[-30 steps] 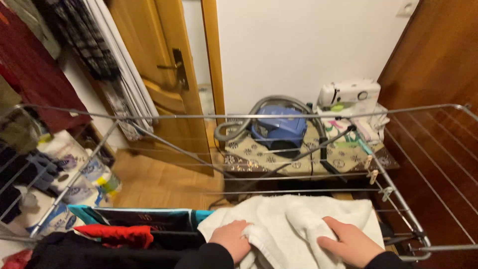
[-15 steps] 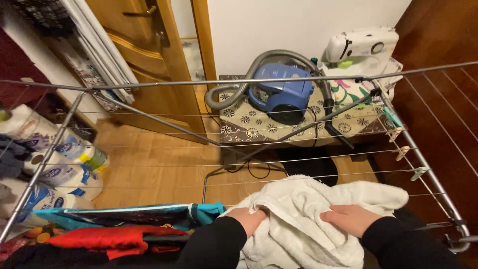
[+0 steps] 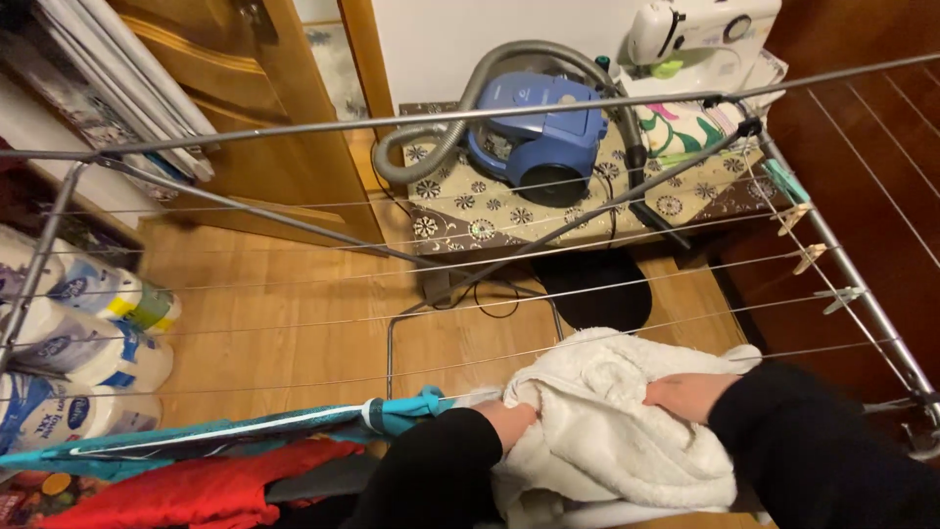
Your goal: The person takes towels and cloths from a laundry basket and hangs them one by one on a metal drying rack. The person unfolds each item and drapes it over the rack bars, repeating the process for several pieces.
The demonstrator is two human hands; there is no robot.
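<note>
White and fluffy, the towel (image 3: 617, 431) is lying bunched over the nearest lines of the drying rack (image 3: 852, 299), its long axis running roughly left to right in front of you, with one corner poking out toward the right rail. Your left hand (image 3: 514, 421) is pinching a fold at the towel's left edge, fingers buried in the pile. Your right hand (image 3: 685, 395) is pressing down on the upper right part, fingers curled into the cloth; both black sleeves are covering your wrists.

Just left of the towel, a teal cloth (image 3: 245, 431) is hanging on the same lines, with a red garment (image 3: 186, 490) below it. Thin metal wires are crossing the view ahead, and small clothespegs (image 3: 811, 257) are sitting along the right rail. Beyond the rack, a blue vacuum cleaner (image 3: 534, 132) with a ribbed grey hose is resting on a patterned cloth, beside a white sewing machine (image 3: 700, 24). Wrapped paper rolls (image 3: 83, 338) are stacked on the wooden floor at the left, near the wooden door (image 3: 245, 108).
</note>
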